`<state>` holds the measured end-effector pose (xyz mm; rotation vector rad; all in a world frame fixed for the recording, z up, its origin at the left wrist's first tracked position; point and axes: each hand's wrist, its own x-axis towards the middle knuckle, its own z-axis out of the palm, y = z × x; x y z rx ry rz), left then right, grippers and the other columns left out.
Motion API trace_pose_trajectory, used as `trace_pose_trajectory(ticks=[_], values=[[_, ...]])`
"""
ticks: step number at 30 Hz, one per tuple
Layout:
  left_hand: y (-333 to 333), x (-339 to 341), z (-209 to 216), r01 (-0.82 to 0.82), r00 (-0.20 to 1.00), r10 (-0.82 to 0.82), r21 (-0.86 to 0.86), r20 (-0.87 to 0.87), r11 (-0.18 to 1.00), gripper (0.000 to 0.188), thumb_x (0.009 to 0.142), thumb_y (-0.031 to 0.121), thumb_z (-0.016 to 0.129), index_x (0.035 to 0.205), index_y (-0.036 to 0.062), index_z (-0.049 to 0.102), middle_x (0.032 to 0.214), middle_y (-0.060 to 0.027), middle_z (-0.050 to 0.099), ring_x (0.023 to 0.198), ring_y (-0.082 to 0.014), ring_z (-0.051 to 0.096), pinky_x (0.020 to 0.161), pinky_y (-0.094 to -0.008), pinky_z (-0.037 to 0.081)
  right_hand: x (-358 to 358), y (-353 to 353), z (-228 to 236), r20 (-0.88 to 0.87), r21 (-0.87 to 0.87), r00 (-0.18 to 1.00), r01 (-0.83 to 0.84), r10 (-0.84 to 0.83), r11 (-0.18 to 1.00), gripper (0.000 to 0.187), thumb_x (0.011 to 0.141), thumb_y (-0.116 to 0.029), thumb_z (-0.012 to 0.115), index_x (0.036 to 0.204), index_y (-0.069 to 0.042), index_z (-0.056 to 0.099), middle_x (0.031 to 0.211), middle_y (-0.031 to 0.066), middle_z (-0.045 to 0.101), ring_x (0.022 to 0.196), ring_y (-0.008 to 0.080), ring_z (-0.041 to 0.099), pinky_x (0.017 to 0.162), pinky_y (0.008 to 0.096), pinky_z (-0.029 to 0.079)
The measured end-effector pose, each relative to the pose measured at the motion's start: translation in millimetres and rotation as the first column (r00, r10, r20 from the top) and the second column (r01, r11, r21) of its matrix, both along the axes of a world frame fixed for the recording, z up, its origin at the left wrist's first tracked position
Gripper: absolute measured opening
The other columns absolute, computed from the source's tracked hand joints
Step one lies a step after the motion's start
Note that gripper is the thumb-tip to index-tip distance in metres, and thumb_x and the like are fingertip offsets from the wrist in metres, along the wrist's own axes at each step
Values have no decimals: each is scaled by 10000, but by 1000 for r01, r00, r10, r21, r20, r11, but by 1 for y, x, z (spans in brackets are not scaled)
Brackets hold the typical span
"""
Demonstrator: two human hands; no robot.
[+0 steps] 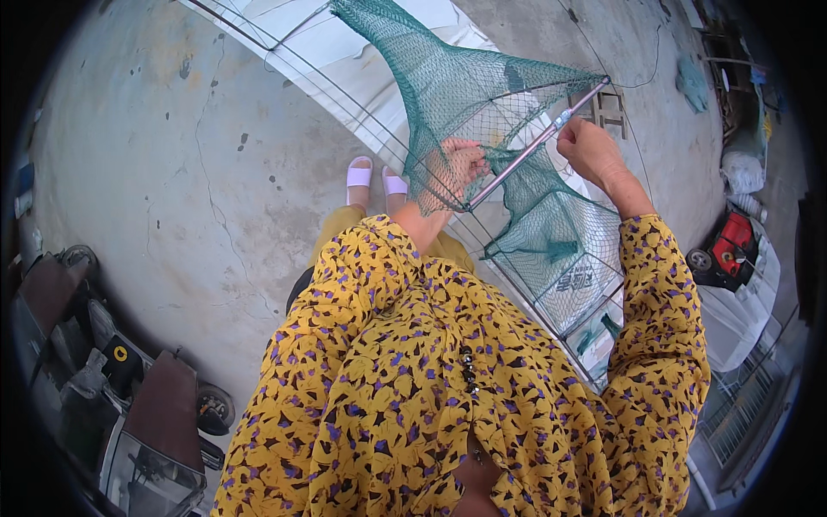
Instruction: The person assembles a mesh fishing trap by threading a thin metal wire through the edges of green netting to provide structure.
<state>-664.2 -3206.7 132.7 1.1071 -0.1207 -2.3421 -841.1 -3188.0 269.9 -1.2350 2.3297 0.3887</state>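
Observation:
A green mesh net trap [422, 73] hangs in front of me, stretched over thin metal frames. One silvery-pink rod [521, 160] of its frame runs slantwise between my hands. My left hand [462, 164] shows through the mesh, its fingertips closed on a gathered bit of green netting by the rod. On the rod's other side, my right hand [591, 152] is closed in a pinch next to a pale bluish wrap [562, 119]. Whatever sits between its fingertips is too small to make out. More framed netting [560, 250] hangs nearer my body.
Beneath the net a long white sheet [345, 86] lies on the cracked concrete floor [164, 164]. Wheeled vehicles [159, 414] stand at the lower left. At the right are a red machine [732, 244], a whitish cover [745, 310] and a wooden frame [610, 112]. Thin lines cross around the net.

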Motion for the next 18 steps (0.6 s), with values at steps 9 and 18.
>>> trace_pose_trajectory(ticks=[9,18], values=[[2,-5,-24,-21,998,17,-58,-60,998,157,713,-41,602,841,-51,511,679,-129,555,511,-207,584,428,-285,526,8,40,32,831,-55,407,739,-380,671,223,830,-267,478,813,-50,528,836,45,613,808,104,515,777,250,389],[3,-12,-19,77,996,-67,-175,61,982,123,719,-23,610,783,-20,506,698,-113,553,516,-182,567,432,-260,505,5,12,11,512,-583,859,352,-5,733,64,731,-53,523,772,-8,542,774,45,593,694,89,529,594,219,426]])
